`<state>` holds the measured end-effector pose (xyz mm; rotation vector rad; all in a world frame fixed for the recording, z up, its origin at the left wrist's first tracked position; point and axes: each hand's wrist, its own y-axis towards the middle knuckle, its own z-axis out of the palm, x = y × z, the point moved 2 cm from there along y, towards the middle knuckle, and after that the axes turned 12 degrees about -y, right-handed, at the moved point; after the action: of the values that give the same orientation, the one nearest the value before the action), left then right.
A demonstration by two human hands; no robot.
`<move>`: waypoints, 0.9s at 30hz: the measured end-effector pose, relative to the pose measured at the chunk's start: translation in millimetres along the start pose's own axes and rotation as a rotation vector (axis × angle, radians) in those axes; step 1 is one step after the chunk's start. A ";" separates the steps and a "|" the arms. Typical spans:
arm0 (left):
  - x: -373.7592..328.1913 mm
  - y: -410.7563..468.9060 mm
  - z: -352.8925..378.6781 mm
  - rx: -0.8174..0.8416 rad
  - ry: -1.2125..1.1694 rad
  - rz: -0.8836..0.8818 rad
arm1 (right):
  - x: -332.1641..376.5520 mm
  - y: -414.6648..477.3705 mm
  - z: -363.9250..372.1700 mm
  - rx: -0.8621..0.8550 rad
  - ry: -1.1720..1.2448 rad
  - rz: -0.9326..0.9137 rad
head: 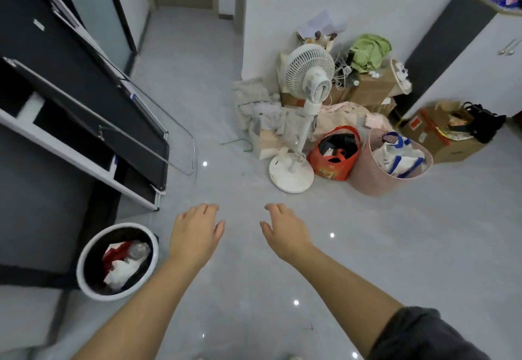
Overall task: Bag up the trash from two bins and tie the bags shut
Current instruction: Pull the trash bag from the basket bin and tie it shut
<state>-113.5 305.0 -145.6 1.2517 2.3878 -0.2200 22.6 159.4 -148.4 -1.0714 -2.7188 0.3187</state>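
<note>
A round white bin (84, 249) with a black liner stands on the floor at lower left; it holds red wrapping, white paper and a clear plastic bottle. My left hand (195, 232) hovers just right of it, palm down, fingers apart, holding nothing. My right hand (282, 228) is stretched out beside the left one over bare floor, also with nothing in it. A pink bin (367, 179) with a white and blue bag inside stands farther off at the right, and a red bag (327, 167) of dark items leans against it.
A white standing fan (308, 77) rises beside the red bag, amid cardboard boxes (446, 139), folded cloths and cables against the wall. Dark cabinets and a leaning frame (84, 111) line the left side. A hallway leads away at the top.
</note>
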 end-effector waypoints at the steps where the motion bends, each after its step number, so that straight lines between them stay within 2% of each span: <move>1: 18.1 0.8 -1.6 0.015 0.000 -0.026 | 14.3 7.8 7.8 0.020 0.004 -0.012; 8: 137.5 -1.0 14.2 0.025 0.033 -0.235 | 103.6 65.6 77.2 0.191 0.027 -0.124; 16: 296.2 -39.7 85.2 0.076 0.101 -0.486 | 196.9 130.2 201.4 0.354 0.043 -0.194; 23: 445.1 -52.6 165.2 0.068 0.160 -0.584 | 265.8 195.1 342.0 0.383 0.018 -0.229; 27: 520.7 -55.6 213.1 0.076 0.210 -0.760 | 290.0 234.9 410.9 0.348 -0.008 -0.192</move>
<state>-353.7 589.5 -571.1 0.3437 2.9608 -0.4203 -141.9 475.4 -574.1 -0.7113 -2.6119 0.7299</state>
